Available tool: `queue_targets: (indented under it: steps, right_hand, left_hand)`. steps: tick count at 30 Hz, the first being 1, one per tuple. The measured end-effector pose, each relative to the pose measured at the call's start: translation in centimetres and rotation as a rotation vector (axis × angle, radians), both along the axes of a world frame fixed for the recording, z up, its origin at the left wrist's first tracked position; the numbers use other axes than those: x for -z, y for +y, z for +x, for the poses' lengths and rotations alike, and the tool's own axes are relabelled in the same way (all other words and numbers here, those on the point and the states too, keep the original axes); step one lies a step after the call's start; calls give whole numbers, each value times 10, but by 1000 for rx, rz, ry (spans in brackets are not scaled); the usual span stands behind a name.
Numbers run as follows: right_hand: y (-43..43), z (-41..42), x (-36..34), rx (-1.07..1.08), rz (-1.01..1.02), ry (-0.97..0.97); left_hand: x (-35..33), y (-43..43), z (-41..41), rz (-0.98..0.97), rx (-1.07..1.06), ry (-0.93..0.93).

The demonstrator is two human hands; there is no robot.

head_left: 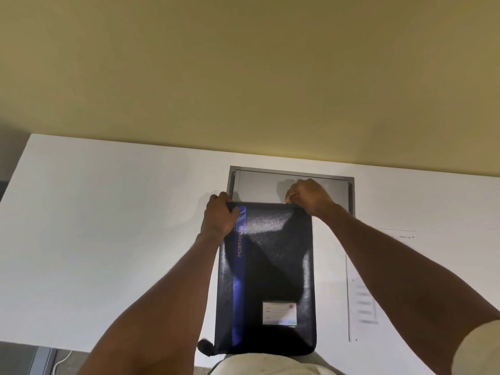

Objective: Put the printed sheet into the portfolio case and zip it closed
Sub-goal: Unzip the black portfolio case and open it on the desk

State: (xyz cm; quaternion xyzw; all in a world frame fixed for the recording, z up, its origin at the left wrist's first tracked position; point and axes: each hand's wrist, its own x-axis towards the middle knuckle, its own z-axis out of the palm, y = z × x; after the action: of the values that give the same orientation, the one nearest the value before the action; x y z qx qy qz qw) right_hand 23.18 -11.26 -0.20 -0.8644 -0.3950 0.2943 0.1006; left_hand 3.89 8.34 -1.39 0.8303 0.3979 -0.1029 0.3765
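1. Nearest me, at six o'clock, the foot of the case (270, 280) hangs just over the table (108, 226) edge, dark with a blue stripe and a white label low down.
2. Out at three o'clock the sheet (362, 293) lies flat on the table, apart from the case and partly under my right forearm. It is not inside yet.
3. Up at eleven o'clock my left hand (219, 217) is clamped over the case's top left corner, pinning it.
4. At one o'clock my right hand (308, 196) is closed at the top edge, pinching something small, probably the zip pull; I cannot tell for sure.
5. Beyond the hands, at twelve, a grey hatch (292, 182) is set into the table by the wall.
6. Risks, as I judge them: a hard tug could make the zip snag, or drag the case off the near edge if my left hand slips. My right forearm could sweep or crease the sheet beneath it.
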Motion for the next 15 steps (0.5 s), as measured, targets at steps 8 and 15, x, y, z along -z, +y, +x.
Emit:
queue_targets:
  steps: [8,15]
  right_hand:
    - [-63,2,13,286,36,43]
    - [-94,-41,24,445,154,-23]
  left_hand:
    - [11,5,2,18,12,13]
    - [19,6,6,28,5,52]
